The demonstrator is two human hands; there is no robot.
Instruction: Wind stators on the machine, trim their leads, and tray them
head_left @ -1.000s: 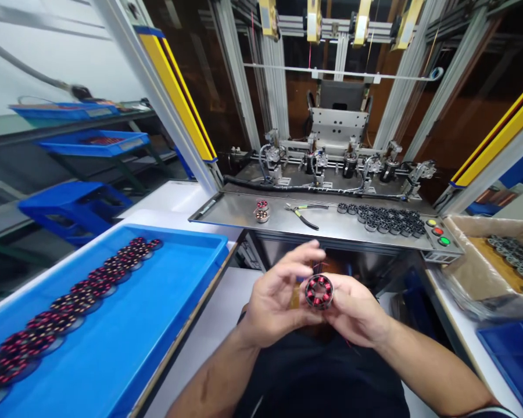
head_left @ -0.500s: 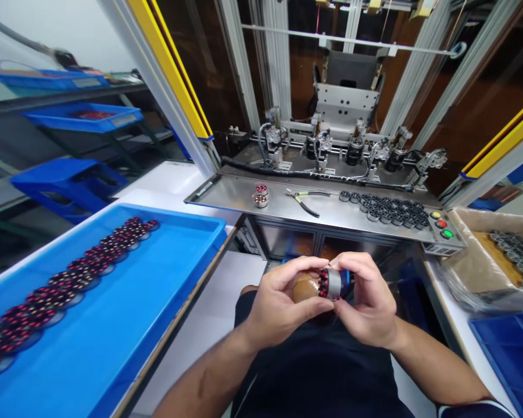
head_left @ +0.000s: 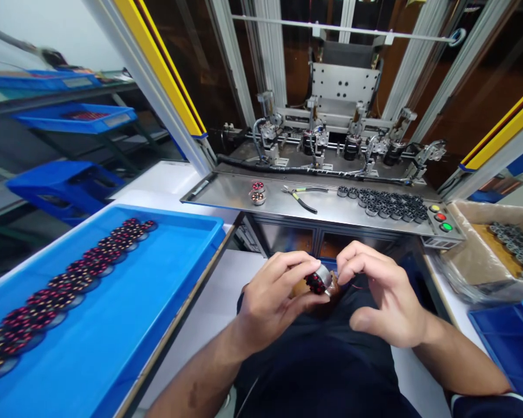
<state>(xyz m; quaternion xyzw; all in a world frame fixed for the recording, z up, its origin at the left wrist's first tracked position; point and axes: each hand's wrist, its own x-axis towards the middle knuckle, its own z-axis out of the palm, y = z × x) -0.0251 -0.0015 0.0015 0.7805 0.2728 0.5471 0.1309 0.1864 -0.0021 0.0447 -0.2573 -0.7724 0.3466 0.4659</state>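
My left hand grips a small wound stator, a silver ring with red copper coils, held in front of my lap. My right hand sits just to its right, with thumb and forefinger pinched on a thin red wire that runs from the stator. A blue tray at the left carries a long row of several wound stators. Two more wound stators stand on the steel shelf of the winding machine.
Cutting pliers and a cluster of several black unwound cores lie on the shelf, beside yellow, red and green buttons. A lined cardboard box with more cores stands at the right. Blue bins fill shelves at the far left.
The stator went from facing me, to being turned sideways between both hands, to resting in my left hand alone. My right hand drew away rightward, pinching the wire.
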